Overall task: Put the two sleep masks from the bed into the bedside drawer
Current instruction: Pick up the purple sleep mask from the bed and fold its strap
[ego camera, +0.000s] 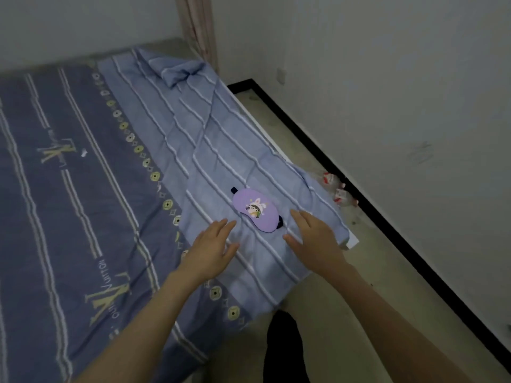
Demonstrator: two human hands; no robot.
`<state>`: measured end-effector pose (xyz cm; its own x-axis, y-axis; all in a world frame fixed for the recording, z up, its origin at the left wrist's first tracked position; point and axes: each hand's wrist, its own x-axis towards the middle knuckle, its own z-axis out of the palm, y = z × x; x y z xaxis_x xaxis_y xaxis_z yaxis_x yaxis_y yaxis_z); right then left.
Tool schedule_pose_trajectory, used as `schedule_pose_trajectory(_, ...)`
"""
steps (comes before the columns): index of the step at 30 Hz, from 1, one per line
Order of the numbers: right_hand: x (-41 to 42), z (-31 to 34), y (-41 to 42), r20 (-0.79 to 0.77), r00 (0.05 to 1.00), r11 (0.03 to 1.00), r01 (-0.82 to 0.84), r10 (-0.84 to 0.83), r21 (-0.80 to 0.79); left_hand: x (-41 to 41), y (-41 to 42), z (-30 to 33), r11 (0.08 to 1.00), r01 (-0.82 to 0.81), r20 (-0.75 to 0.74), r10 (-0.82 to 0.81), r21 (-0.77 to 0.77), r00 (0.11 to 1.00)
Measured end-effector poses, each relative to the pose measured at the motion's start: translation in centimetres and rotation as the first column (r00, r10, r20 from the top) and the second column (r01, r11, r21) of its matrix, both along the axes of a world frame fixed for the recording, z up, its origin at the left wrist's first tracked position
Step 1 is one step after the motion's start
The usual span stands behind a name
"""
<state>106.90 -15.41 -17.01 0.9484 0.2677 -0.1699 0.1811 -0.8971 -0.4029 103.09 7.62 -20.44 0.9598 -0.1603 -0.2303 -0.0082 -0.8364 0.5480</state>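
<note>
A purple sleep mask [255,210] with a cartoon rabbit print lies flat on the light blue striped blanket [210,139] near the bed's right edge. A dark edge shows at both of its ends, perhaps a strap or something beneath it. My left hand [213,247] hovers just left of the mask, fingers spread and holding nothing. My right hand [315,236] hovers just right of it, also spread and holding nothing. Neither hand touches the mask. I see only this one mask. No drawer is in view.
The bed carries a darker blue patterned sheet [69,189] on the left. A strip of beige floor [359,272] runs between bed and white wall. Two small red-and-white objects [338,189] lie on the floor by the black skirting. Something dark [282,349] sits below the bed corner.
</note>
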Motion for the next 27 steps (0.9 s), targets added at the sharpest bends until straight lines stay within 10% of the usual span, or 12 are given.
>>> schedule_pose_trajectory(10,15.6,-11.6,-2.3,-0.450,0.874,0.982,-0.185,0.184,0.042,9.4,-8.3,-11.5,0.861,-0.478,-0.333,0.406,-0.174,0.851)
schedule_pose_trajectory(20,20.8,-19.4,2.2,-0.606,0.796,0.990,0.094,-0.011,0.106,14.8,-9.8,-16.7,0.132,-0.908,-0.676,0.628,-0.397,0.386)
schedule_pose_trajectory(27,19.7,-15.4,2.9,-0.635,0.772,0.931,0.220,0.018,0.293,15.0,-8.4,-12.5,0.056,-0.946,-0.582,0.777,-0.318,0.242)
